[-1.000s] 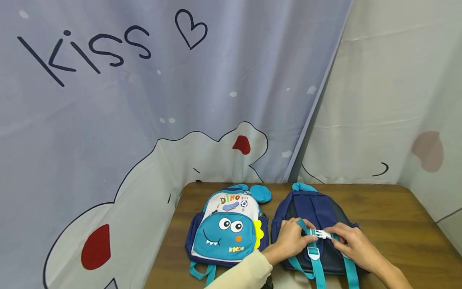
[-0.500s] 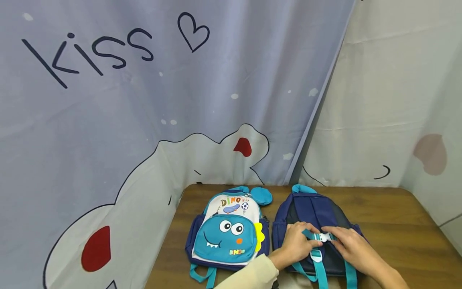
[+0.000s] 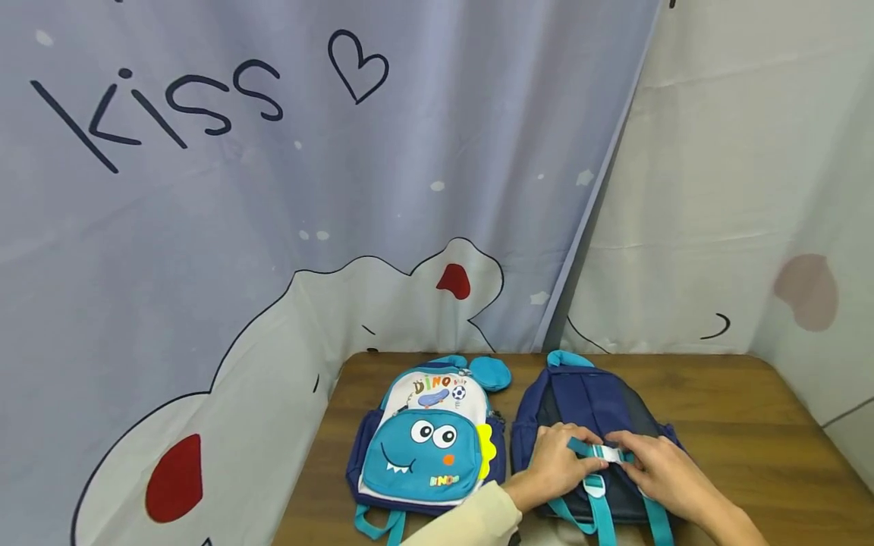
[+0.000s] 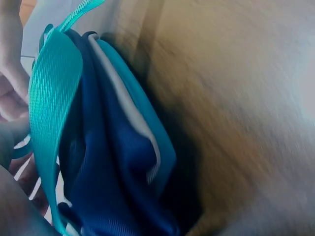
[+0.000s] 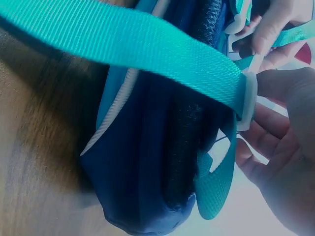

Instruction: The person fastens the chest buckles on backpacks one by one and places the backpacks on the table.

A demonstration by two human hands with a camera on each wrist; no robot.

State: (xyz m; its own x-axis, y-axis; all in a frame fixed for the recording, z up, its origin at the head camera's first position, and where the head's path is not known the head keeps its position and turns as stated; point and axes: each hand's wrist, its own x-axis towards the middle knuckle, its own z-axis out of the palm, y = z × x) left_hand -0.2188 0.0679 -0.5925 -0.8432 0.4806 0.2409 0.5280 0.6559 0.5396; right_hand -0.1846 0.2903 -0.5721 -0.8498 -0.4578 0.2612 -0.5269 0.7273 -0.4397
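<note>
In the head view a navy backpack (image 3: pixel 592 394) lies with its black back panel and teal straps facing up. A white side-release buckle (image 3: pixel 608 453) spans the front of it between the two hands. My left hand (image 3: pixel 560 464) pinches the buckle's left end and its teal webbing. From the other side, my right hand (image 3: pixel 661 472) grips the buckle's right end with thumb and fingers. The two buckle halves look joined. The right wrist view shows a white strap adjuster (image 5: pixel 248 101) beside the right hand. In the left wrist view, a teal strap (image 4: pixel 54 98) partly hides the left fingers.
A second backpack (image 3: pixel 423 447), teal and white with a dinosaur face, lies to the left, a small round teal pouch (image 3: pixel 490 374) by its top. Both are on the brown wooden table (image 3: pixel 737 425). A printed curtain (image 3: pixel 410 152) hangs behind.
The white buckle halves have come closer together, and the prongs that showed earlier are no longer visible. Both hands keep hold of the buckle; the head view has shifted slightly.
</note>
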